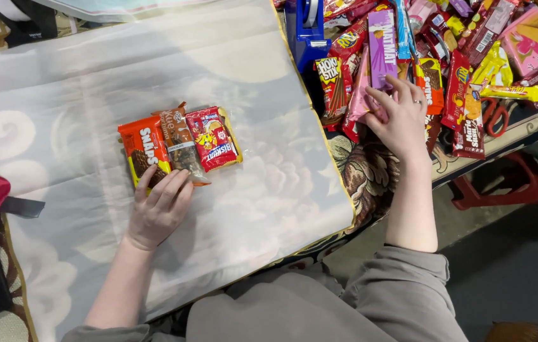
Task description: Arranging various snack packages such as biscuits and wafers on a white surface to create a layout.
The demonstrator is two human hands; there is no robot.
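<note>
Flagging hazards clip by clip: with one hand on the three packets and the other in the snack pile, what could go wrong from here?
1. The left hand presses only the orange packet and brown packet; the red packet could slide on the smooth translucent sheet.
2. The right hand, reaching into the crowded snack pile, may knock the pink packet or neighbours off the table edge.

**A:** What lies on the plastic sheet (262,209)?

**B:** Three snack packets (180,144) side by side, touching, left of the sheet's middle. The left hand (158,209) rests on their near ends.

**A:** And to the right?

**B:** Beyond the sheet's right edge, a heap of snack packets (459,57) fills the table's far right corner. The right hand (399,120) lies on the heap's near left side. A tape dispenser (307,28) stands at the sheet's far right corner, touching the heap.
</note>
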